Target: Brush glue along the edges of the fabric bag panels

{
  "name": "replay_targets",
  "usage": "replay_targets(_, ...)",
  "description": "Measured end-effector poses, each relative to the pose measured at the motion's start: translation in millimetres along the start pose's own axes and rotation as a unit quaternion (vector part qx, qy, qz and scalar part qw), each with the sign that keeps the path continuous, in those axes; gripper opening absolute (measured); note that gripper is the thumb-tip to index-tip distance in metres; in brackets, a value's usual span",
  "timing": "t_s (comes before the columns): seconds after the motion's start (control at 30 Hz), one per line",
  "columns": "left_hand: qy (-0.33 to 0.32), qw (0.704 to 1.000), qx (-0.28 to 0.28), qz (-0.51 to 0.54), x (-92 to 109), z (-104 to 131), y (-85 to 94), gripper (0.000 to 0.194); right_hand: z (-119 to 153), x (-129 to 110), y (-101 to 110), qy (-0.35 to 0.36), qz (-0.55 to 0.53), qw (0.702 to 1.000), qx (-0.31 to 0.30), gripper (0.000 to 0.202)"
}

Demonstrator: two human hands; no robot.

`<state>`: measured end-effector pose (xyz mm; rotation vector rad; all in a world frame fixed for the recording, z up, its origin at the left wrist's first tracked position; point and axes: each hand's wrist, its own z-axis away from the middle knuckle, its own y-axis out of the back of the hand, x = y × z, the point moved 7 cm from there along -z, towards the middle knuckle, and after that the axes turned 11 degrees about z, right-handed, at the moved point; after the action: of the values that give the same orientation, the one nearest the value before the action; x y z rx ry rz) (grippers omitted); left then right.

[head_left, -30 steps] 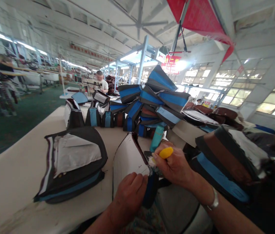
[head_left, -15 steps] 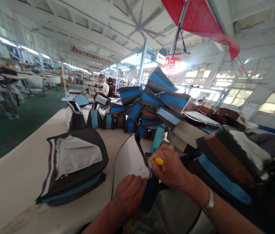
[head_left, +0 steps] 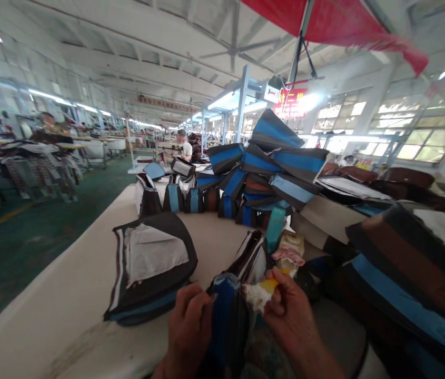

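Hands are closed, your left hand (head_left: 189, 329) gripping the blue-and-black bag panel (head_left: 225, 316) now raised upright at 6 o'clock, your right hand (head_left: 291, 316) pinching the yellow-handled brush (head_left: 264, 293) against it.

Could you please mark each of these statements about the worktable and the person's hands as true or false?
1. The right hand holds a yellow-handled brush. True.
2. The left hand rests flat on the bare table. False: it grips the blue and black bag piece.
3. A teal bottle stands on the table beyond the hands. True.
4. The stacked bag panels lie to the right of the hands. False: they lie to the left.
5. The pile of bag pieces is red and green. False: it is mostly blue and dark.
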<state>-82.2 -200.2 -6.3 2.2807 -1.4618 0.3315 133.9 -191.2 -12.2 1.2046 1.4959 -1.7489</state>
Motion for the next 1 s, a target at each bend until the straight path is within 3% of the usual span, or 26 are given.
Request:
replay_targets(0.1, 0.036, 0.998, -0.042, -0.018, 5.2, 9.2, 2.3, 0.014, 1.5, 31.0, -9.0, -0.084, -0.082, 0.993, 0.002, 0.033)
replay_targets(0.2, 0.042, 0.995, -0.094, -0.017, 11.3, 18.8, -1.5, 0.041, 1.1, 39.2, -22.7, -0.098, -0.13, 0.986, -0.021, 0.036)
replay_targets(0.27, 0.046, 0.994, -0.086, -0.041, 11.1, 23.0, -3.3, 0.057, 1.7, 42.3, -31.3, -0.11, -0.166, 0.979, -0.034, 0.036)
replay_targets(0.33, 0.055, 0.996, -0.051, -0.051, 7.8, 22.8, -3.9, 0.052, 3.2, 44.0, -37.9, -0.133, -0.203, 0.969, -0.046, 0.034)
replay_targets(0.43, 0.107, 0.994, -0.033, 0.015, -3.1, 14.3, -7.9, 0.025, 4.2, 35.7, -37.7, -0.15, -0.241, 0.958, -0.042, 0.031)
replay_targets(0.53, 0.215, 0.967, -0.063, 0.117, -17.5, 2.0, -14.2, 0.017, 1.1, 9.6, -26.0, -0.113, -0.213, 0.97, -0.018, 0.027)
replay_targets(0.67, 0.308, 0.925, -0.101, 0.2, -23.2, -10.0, -20.7, 0.016, -4.1, -29.0, -11.3, -0.013, -0.053, 0.998, 0.033, 0.031)
replay_targets(0.83, 0.335, 0.907, -0.1, 0.235, -14.1, -13.6, -27.1, 0.019, -13.5, -45.5, -28.8, 0.126, 0.153, 0.98, 0.023, 0.032)
replay_targets(1.0, 0.351, 0.899, -0.104, 0.24, -10.0, -8.4, -30.5, 0.021, -24.9, -48.8, -40.8, 0.169, 0.198, 0.964, 0.052, 0.03)
